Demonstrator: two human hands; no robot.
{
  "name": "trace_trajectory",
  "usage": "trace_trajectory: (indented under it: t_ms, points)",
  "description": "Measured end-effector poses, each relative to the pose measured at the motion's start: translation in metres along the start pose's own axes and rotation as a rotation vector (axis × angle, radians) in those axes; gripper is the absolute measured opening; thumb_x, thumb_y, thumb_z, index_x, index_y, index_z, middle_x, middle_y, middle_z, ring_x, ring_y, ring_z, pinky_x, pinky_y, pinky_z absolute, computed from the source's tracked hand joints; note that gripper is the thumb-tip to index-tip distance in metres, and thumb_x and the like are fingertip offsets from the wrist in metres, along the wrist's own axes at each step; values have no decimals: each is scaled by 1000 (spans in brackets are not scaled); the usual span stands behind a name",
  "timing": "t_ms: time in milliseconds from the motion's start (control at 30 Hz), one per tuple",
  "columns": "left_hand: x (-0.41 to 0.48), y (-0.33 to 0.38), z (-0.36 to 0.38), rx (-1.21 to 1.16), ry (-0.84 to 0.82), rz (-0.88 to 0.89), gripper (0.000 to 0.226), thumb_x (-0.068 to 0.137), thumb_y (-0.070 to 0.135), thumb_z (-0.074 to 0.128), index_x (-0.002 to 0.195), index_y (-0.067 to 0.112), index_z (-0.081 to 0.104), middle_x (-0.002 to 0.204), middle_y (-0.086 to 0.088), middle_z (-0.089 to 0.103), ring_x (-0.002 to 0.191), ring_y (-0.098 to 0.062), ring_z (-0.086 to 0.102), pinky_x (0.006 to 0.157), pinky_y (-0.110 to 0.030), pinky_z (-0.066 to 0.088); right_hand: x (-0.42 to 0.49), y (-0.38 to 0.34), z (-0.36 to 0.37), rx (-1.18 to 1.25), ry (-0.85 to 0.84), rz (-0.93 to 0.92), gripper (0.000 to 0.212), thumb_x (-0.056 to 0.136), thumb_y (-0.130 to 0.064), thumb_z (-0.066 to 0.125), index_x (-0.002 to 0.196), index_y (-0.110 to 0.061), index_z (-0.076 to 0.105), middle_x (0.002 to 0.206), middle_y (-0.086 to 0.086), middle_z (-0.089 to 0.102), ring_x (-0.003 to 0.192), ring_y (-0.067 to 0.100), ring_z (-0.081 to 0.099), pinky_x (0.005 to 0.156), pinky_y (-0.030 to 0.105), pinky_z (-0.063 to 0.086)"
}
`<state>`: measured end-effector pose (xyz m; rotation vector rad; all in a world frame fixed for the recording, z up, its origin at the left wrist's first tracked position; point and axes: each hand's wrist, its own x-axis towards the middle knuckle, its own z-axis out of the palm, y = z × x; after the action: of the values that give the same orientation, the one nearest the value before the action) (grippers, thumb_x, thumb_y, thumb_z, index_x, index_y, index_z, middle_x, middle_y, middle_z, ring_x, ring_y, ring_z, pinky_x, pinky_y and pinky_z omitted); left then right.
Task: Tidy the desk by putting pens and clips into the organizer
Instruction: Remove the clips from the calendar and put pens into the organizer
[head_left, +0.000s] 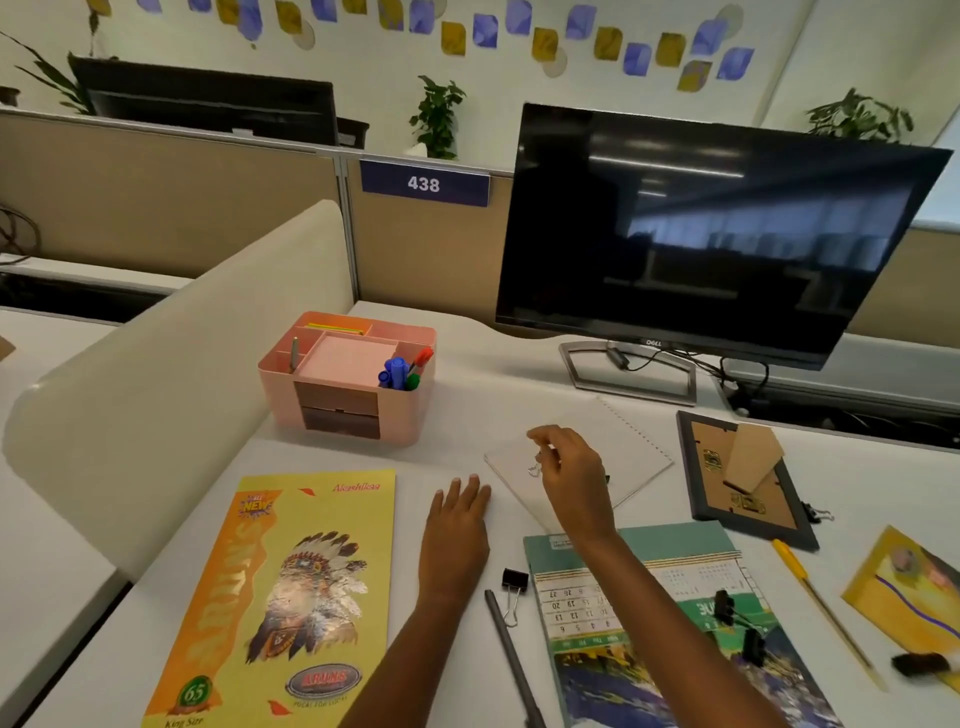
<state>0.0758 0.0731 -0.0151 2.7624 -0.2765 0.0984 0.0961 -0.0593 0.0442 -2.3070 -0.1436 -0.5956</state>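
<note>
Pinching a small silver paper clip (535, 467) above the white spiral notebook (613, 447), the right hand (569, 475) is risking dropping it; left hand (457, 525) is lying flat, open.

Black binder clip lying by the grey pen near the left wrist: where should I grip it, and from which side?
Judging from its pose, pinch the binder clip across its black body from above. The body sits at the far end, and its wire handles trail toward the person beside the grey pen, so they look too thin and springy to hold well. The left hand, flat on the desk, appears nearest.
</note>
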Motion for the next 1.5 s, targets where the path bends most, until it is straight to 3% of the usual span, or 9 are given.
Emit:
trace_trajectory:
  t_ms: [100,400,667,800,900,1000,1133,1233,1500]
  points:
    - [-2,-1,3,-32,27,-6,48,98,8,27,146,17,24,156,-2,17,144,-18,12,117,-29,2,-22,21,-21,-83,-11,35,19,89,0,50,100,-5,64,101,12,68,90,23,65,77,14,46]
    - [-4,23,8,-118,146,-136,48,87,21,31,115,-4,61,124,-22,59,117,-35,55,106,-49,33,-79,86,-108,-331,110,164,23,79,10,56,93,-4,67,92,16,69,83,31,64,62,25,47]
    - [-13,101,24,2,60,7,55,86,31,28,121,1,58,130,-20,55,126,-36,47,104,-53,34,-120,136,-171,-551,194,327,43,55,21,47,87,0,68,81,21,69,73,41,65,64,47,54]
    - [-21,118,33,90,-51,84,78,83,43,-10,146,10,21,154,-14,18,144,-27,11,117,-43,6,-138,158,-196,-612,180,535,47,60,22,63,103,4,63,105,27,64,102,46,58,85,60,43]
    - [-27,121,35,161,-95,98,92,70,46,-22,148,11,12,156,-13,11,145,-26,6,117,-43,2,-150,170,-209,-555,127,574,42,63,23,61,103,12,59,104,34,61,101,48,57,81,57,49]
    - [-28,123,33,195,-59,67,91,77,46,-17,142,6,31,149,-17,32,140,-30,27,114,-49,16,-156,177,-217,-501,97,595,31,73,20,53,102,12,59,98,31,61,94,44,57,81,51,49]
    - [-27,119,34,189,-110,113,82,96,39,-2,101,3,71,104,-17,71,99,-30,67,83,-53,49,-157,186,-218,-456,103,565,19,74,13,49,83,9,65,80,27,65,76,42,61,65,45,50]
    - [-28,115,35,213,-70,168,81,97,40,-1,101,3,71,104,-16,71,98,-29,68,84,-50,50,-157,182,-223,-523,76,477,23,68,10,44,73,1,65,72,21,65,69,39,59,53,34,41]
    - [-19,69,16,271,-34,117,81,97,42,0,102,0,70,106,-19,69,101,-33,66,107,-39,21,-128,139,-222,-543,144,252,43,63,29,54,93,-1,64,85,19,67,81,35,63,48,34,47]
